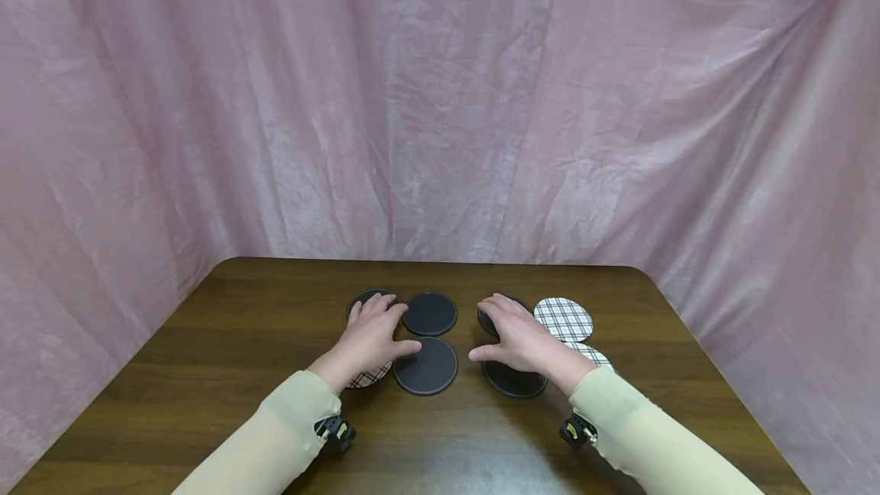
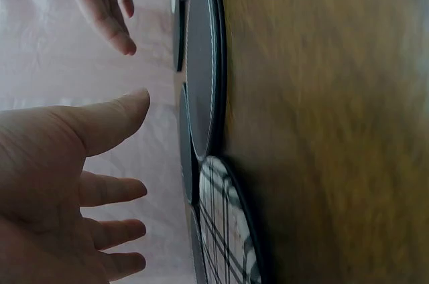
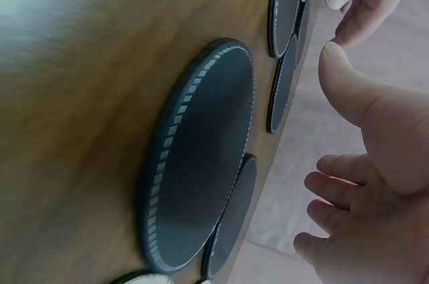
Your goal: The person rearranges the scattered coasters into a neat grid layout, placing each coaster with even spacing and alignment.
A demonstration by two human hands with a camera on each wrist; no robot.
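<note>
My left hand (image 1: 370, 336) hovers, fingers spread and relaxed, above a left group of round coasters. Under it are a partly covered black coaster (image 1: 358, 299) at the back and a plaid coaster (image 1: 370, 378) at the front. Two black coasters, one behind (image 1: 429, 314) and one in front (image 1: 426, 367), lie right of them. Over the right group hangs my right hand (image 1: 522, 338), thumb apart and nothing held. Below it are a half-hidden black coaster (image 1: 487, 321) and a black front coaster (image 3: 204, 157). White plaid coasters (image 1: 564, 318) lie to the right, the front one (image 1: 593, 354) partly behind my wrist.
The coasters lie on a brown wooden table (image 1: 261, 327) with rounded far corners. A pink curtain (image 1: 440, 113) hangs behind the table and along its sides. A small black camera sits on each wrist, at the left sleeve (image 1: 335, 432) and the right sleeve (image 1: 578, 431).
</note>
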